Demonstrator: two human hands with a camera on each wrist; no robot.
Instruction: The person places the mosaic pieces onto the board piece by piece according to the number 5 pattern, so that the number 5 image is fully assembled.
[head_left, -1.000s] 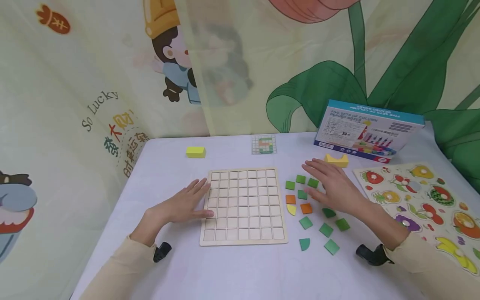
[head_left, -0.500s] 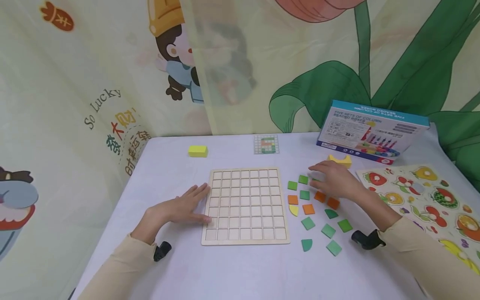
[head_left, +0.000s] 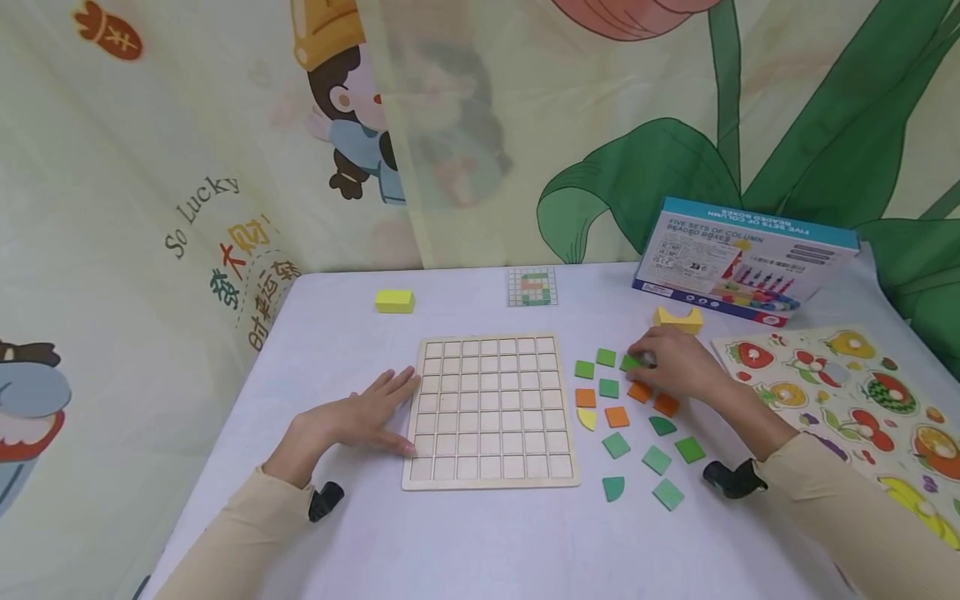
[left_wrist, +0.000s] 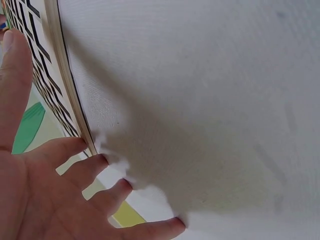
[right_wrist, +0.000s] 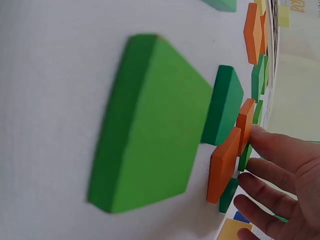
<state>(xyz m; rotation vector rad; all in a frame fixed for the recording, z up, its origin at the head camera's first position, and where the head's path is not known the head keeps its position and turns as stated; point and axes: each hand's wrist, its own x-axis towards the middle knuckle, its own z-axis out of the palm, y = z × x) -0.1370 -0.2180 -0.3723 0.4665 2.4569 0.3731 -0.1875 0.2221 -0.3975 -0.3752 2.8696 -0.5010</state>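
The person's left hand [head_left: 352,417] lies flat on the white table [head_left: 480,533], fingers straight, fingertips touching the near left edge of the wooden grid board [head_left: 491,410]. Across the board, the right hand [head_left: 678,362] rests among the loose coloured tiles, its fingertips curled onto a green square tile [head_left: 628,362]; whether they pinch it I cannot tell. Two orange tiles [head_left: 652,397] sit just under its palm, more green ones nearer the wrist.

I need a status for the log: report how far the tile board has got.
Done: nothing; the grid board has no tiles in it. In hand: right hand fingers touch a green tile; left hand rests at the board's edge. Left: all loose tiles beside it.
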